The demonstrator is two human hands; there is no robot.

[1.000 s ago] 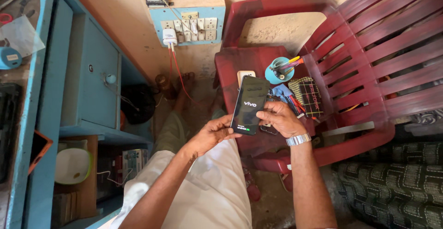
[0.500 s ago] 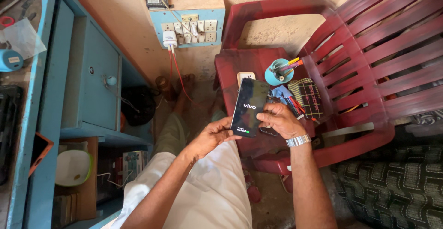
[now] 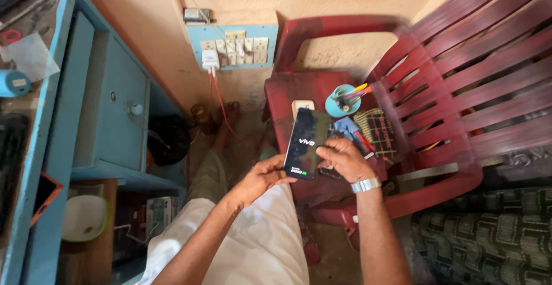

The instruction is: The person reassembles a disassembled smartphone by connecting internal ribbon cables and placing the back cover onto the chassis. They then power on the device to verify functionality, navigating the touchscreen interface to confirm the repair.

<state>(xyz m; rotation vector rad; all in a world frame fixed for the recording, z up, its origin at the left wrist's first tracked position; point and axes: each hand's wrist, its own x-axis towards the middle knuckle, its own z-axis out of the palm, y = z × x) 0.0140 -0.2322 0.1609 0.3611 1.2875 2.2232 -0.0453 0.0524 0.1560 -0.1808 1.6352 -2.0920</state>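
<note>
- The left hand [image 3: 261,178] was curled under the bottom end of a slim black rectangular smartphone [image 3: 306,143], its fingers closed on the lower edge and gripping it.
- The right hand [image 3: 344,160] gripped the same phone from its right side, thumb against the edge, with a silver metal wristwatch [image 3: 365,185] on that wrist.
- The phone was held upright-ish above the front edge of the seat of a dark red plastic slatted chair [image 3: 460,89], dark glossy face toward the camera.
- On the chair seat, just beyond the phone, stood a small round teal cup [image 3: 339,102] with coloured tools sticking out of it; a dark checked cloth pouch [image 3: 376,128] lay just beside it, toward the backrest.
- A white rectangular block [image 3: 302,106] peeked out behind the phone's top end.
- On the wall was a pale blue switchboard [image 3: 233,46] with a white charger [image 3: 210,60] plugged in.
- At the left stood a blue painted wooden cabinet [image 3: 109,112].
</note>
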